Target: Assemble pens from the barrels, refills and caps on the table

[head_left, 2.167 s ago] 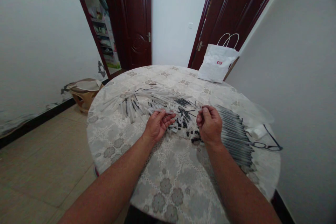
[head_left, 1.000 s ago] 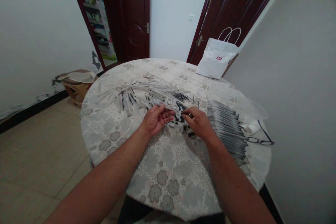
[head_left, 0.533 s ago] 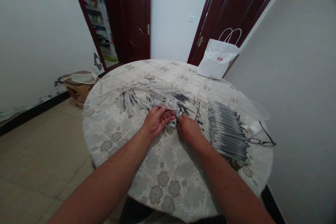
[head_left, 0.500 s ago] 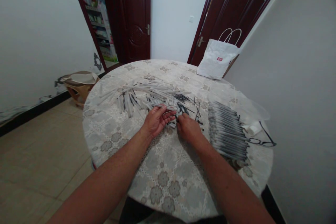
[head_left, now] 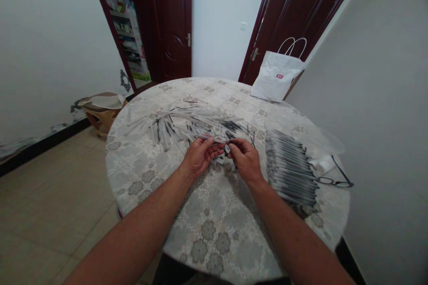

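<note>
My left hand pinches a pale pen barrel between thumb and fingers, the tube pointing right. At the barrel's right end, my right hand has its thumb and fingertips pressed together; whatever small part they grip is too blurred to name. Just beyond both hands lies a loose heap of whitish pen barrels, with thin dark rods among them. Small dark and pale pieces sit beneath and between my fingers, partly hidden. To the right, a neat stack of pens with dark tips lies side by side.
A round table with a flowered cloth carries everything. Eyeglasses and a small white roll-like object lie near its right edge. A white paper bag stands at the back right. A wooden stool is at the left.
My right hand has risen slightly from the small parts and turned, bringing its fingertips to the barrel's end. My left hand stays nearly in place, still holding the barrel.
</note>
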A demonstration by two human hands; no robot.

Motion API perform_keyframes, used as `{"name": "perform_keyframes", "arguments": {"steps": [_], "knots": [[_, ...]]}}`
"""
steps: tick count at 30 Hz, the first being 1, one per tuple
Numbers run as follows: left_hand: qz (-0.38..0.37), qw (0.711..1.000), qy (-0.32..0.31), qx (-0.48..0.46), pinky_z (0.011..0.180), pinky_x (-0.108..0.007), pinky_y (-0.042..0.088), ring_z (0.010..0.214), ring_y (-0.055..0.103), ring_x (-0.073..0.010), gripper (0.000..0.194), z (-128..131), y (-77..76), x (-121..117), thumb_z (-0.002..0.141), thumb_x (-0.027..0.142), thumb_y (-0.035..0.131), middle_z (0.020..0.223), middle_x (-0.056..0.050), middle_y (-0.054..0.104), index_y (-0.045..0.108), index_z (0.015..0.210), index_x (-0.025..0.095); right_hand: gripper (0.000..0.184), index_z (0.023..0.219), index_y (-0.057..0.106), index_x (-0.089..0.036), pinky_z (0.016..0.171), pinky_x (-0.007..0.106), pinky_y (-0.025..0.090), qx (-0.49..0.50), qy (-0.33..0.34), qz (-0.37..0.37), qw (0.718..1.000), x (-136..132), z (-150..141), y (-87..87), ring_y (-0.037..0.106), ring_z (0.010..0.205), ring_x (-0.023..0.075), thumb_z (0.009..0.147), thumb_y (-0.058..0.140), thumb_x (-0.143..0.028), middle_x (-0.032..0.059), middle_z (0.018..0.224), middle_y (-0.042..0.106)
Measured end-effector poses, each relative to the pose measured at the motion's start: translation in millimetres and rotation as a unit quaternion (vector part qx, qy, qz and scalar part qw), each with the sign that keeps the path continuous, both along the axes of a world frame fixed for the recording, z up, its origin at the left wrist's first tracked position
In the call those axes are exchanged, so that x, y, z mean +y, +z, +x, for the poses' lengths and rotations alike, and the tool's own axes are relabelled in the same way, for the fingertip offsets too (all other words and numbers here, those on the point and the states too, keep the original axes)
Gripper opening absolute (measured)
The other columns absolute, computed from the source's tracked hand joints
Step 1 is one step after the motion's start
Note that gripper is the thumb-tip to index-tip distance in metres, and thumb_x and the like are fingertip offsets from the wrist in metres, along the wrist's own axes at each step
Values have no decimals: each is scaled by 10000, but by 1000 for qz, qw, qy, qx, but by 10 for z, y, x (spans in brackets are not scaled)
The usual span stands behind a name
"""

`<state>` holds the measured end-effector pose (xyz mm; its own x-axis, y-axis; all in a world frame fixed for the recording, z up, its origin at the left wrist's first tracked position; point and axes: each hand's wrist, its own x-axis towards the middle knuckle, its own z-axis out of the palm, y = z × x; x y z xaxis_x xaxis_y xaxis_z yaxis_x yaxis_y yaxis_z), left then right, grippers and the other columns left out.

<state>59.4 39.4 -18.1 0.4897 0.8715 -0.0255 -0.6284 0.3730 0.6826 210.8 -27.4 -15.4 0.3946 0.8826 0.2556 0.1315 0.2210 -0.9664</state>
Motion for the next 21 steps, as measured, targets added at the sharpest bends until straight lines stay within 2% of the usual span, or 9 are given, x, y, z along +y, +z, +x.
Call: {"name": "perform_keyframes", "arguments": {"steps": [9,21], "knots": [[9,1000,-6,0,790,-363,624,902,769,-245,312,10,7,-10,790,245,826,964,-86,775,581,970,175,259,1002,719,-202,528,229,452,3,-5,18,1000,40,6,-102,560,574,114,825,743,-389,-17,754,670],[31,999,0,22,792,-355,617,886,762,-228,317,15,-25,-3,775,260,836,978,-87,774,586,949,173,214,995,723,-206,591,252,461,-66,-7,28,997,0,11,-68,560,609,127,861,704,-371,-17,729,654]]}}
